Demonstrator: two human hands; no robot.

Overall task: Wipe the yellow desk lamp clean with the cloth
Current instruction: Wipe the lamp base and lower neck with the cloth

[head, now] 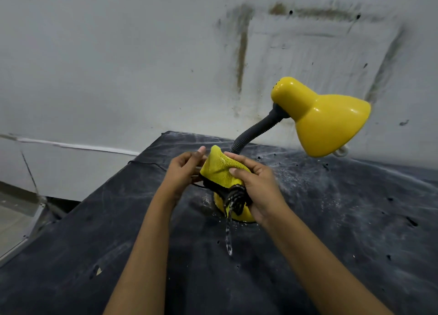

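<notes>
Gripping yellow cloth at centre, just above lamp base. Pinched at left edge by L hand, fingers curled; wrapped at right by R hand, black trim bunched below. Dripping thin water stream onto dark table cover. Yellow desk lamp upright on cover w/ grey gooseneck curving far-right, shade tilted down. Stained wall behind.

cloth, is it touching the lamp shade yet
Apart. The head view shows the cloth gripped by the left hand and right hand, low and to the left, with a plain gap between it and the lamp shade.
</notes>
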